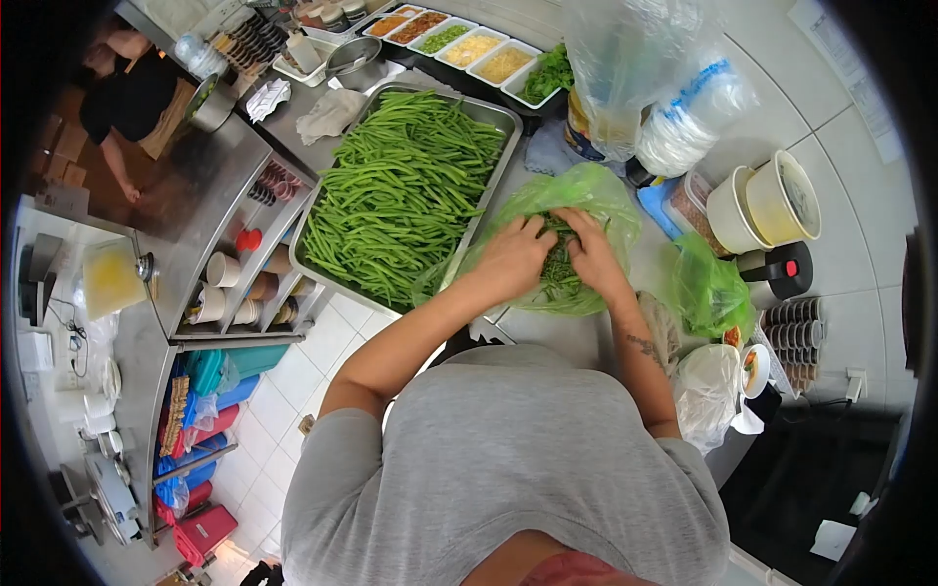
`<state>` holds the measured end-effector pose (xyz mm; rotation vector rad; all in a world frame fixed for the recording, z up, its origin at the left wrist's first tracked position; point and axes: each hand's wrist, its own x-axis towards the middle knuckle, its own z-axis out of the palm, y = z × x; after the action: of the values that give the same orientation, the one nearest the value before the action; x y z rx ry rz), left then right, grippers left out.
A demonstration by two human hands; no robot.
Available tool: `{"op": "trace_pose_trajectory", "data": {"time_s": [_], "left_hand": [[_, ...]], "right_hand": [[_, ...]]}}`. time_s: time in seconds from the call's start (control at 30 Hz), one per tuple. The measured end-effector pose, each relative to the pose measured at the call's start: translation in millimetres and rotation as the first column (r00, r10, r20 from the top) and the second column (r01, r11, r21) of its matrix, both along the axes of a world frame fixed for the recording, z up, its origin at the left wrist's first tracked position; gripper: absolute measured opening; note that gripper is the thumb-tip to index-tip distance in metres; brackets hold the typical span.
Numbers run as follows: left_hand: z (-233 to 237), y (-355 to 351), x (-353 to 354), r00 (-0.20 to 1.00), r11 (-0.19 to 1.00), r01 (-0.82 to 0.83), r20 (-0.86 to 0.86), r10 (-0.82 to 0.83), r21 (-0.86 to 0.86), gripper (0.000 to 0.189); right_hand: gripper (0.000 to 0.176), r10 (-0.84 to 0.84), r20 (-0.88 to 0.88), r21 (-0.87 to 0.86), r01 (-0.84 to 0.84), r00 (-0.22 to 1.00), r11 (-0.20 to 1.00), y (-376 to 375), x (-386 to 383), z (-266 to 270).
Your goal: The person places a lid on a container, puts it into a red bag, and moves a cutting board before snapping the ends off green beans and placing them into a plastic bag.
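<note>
A thin green plastic bag (611,200) lies open on the steel counter, with small dark-green stem-like pieces (559,273) inside. My left hand (516,260) reaches over the bag's left side, its fingers curled down at the pieces. From the right, my right hand (594,256) dips into the same bag, fingers bent with the thumb close to them. What the fingertips hold, if anything, is too small to make out. Left of the bag, a large metal tray (510,119) is heaped with long green beans (401,195).
White food tubs (472,49) line the back. Plastic bags (684,117), cream buckets (738,210) and a bright green bag (713,288) crowd the right. Shelves with cups (223,270) stand left. Another person (132,103) is at the far upper left.
</note>
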<state>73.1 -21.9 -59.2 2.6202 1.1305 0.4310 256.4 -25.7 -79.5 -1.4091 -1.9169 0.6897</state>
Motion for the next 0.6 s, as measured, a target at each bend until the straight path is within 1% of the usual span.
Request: {"op": "trace_pose_trajectory", "data": {"time_s": [0.03, 0.1, 0.13, 0.17, 0.23, 0.3, 0.33, 0.4, 0.43, 0.5, 0.53, 0.6], "left_hand": [[-7, 5, 3, 0.999, 0.996, -0.025, -0.025, 0.027, 0.086, 0.034], [-14, 5, -1, 0.997, 1.000, 0.018, -0.070, -0.017, 0.003, 0.037], [-13, 4, -4, 0.995, 0.998, 0.042, -0.092, -0.046, -0.042, 0.039], [-13, 3, -8, 0.991, 0.996, 0.039, -0.124, -0.049, -0.083, 0.040], [3, 1, -17, 0.981, 0.987, 0.017, -0.189, -0.047, -0.160, 0.041], [10, 8, -22, 0.965, 0.981, -0.021, -0.260, -0.030, -0.193, 0.045], [11, 12, -24, 0.955, 0.977, -0.041, -0.295, -0.023, -0.209, 0.047], [7, 20, -25, 0.978, 0.968, -0.135, -0.188, 0.095, -0.213, 0.049], [4, 24, -24, 0.979, 0.959, -0.179, -0.133, 0.153, -0.217, 0.050], [-2, 30, -21, 0.977, 0.965, -0.179, 0.080, 0.197, -0.192, 0.050], [-5, 32, -19, 0.959, 0.967, -0.182, 0.186, 0.215, -0.179, 0.051], [-7, 36, -15, 0.932, 0.953, -0.223, 0.242, 0.270, -0.203, 0.048]], "right_hand": [[0.048, -0.016, -0.069, -0.005, 0.016, 0.997, 1.000, 5, 1, 1], [0.046, -0.061, -0.202, -0.017, 0.059, 0.977, 0.998, 18, 9, 6], [0.045, -0.066, -0.245, -0.058, 0.053, 0.967, 0.997, 23, 15, 10], [0.043, -0.071, -0.289, -0.102, 0.043, 0.955, 0.994, 28, 21, 15], [0.041, -0.067, -0.354, -0.164, 0.009, 0.933, 0.986, 30, 24, 17], [0.040, -0.055, -0.401, -0.204, -0.031, 0.915, 0.978, 31, 21, 16], [0.040, -0.024, -0.271, -0.157, -0.019, 0.962, 0.987, 29, 19, 13], [0.039, 0.013, 0.011, -0.057, -0.013, 1.000, 0.998, 20, 14, 3], [0.037, 0.038, 0.074, -0.049, -0.034, 0.997, 0.998, 14, 11, 0], [0.034, 0.083, 0.202, -0.035, -0.077, 0.976, 0.996, 0, 5, -4], [0.034, 0.142, 0.184, -0.053, -0.134, 0.973, 0.990, -3, 5, -4], [0.034, 0.256, 0.143, -0.087, -0.246, 0.956, 0.965, -9, 6, -4]]}}
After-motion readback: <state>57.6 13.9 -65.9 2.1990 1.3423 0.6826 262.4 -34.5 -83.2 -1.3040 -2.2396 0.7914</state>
